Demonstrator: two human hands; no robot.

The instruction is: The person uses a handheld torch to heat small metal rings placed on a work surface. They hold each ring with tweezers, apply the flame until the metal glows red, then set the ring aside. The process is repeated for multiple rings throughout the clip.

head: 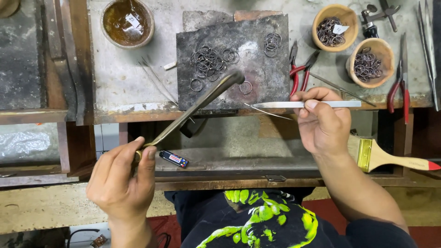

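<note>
Head view: my left hand [120, 180] grips long brass torch [193, 109], nozzle far-right toward loose thin wire ring [245, 87] on charred block [257, 50]; right hand [323, 120] pinches steel tweezers [307, 104] pointing left, nearer

1. The dark slab [257, 87] at the table's [124, 87] front edge is crowded with loose rings [211, 59]; its right front part lies bare.
2. The torch [202, 101] slants across the slab's front edge.
3. Red pliers [301, 73] and two bowls [340, 25] fill the table's back right corner.
4. Bare table lies left of the slab, up to the resin bowl [127, 23].
</note>
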